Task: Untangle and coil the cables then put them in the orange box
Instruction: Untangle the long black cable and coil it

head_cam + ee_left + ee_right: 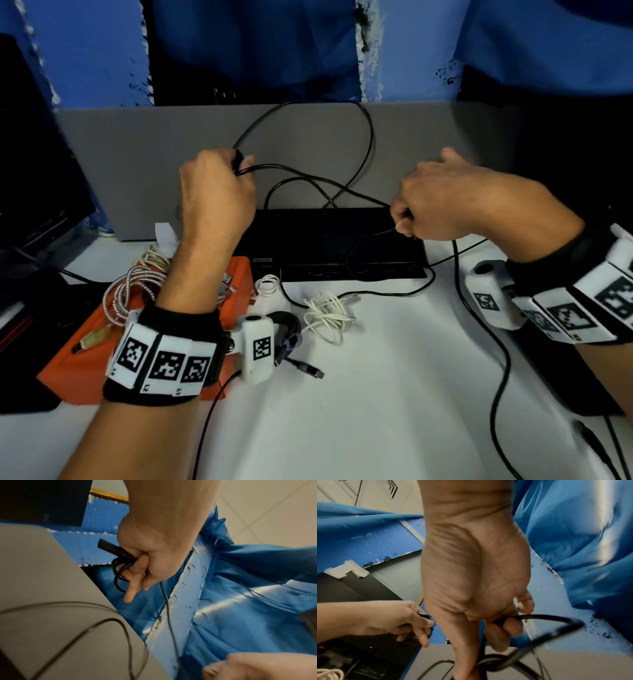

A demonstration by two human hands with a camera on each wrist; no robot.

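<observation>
Thin black cable (346,192), loosely looped, gripped between both hands: left hand (215,192), right hand (442,202).

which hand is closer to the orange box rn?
Left. The left hand is raised beyond the flat orange plastic box, its forearm crossing above it; the right hand is far off to the box's right, holding the thin black cable.

Light on my table (376,394) is dim and even, shadows soft. The head view bends at its edges. Both wrist views blur toward the bottom, where the black cable (547,635) smears.
</observation>
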